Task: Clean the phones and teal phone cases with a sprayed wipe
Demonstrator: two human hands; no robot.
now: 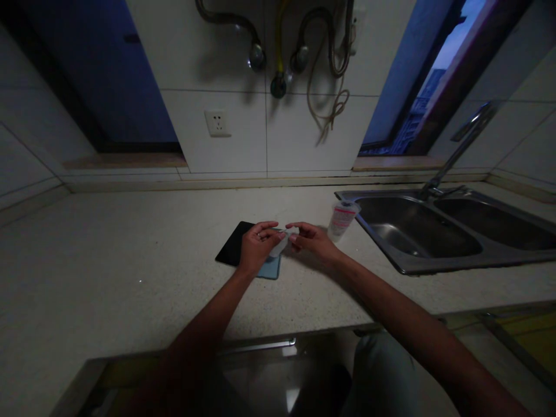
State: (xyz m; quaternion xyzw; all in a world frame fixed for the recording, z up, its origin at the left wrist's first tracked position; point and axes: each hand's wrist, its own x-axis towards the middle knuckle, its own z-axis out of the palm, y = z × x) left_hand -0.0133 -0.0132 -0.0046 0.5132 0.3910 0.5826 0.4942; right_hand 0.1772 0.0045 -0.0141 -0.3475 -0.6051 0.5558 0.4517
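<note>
My left hand [259, 242] is closed in a pinch above a flat black and light-blue item [271, 268] on the counter. A small, pale, see-through piece [279, 248] shows just under its thumb, and a thin light edge runs between the fingertips; its kind is not clear. Close by on the right, my right hand [311, 238] has its thumb and fingers curled towards the same spot, and whatever lies between them is too small to make out. Beside the right hand stands a clear plastic cup [342, 221] with pink print.
The pale stone counter [174, 243] runs along a tiled wall. To the right is a steel double sink [402, 267] with a tall tap [454, 150]. A wall socket [218, 123], pipes and a looped cord [336, 110] are above the counter. Drawers lie below the front edge.
</note>
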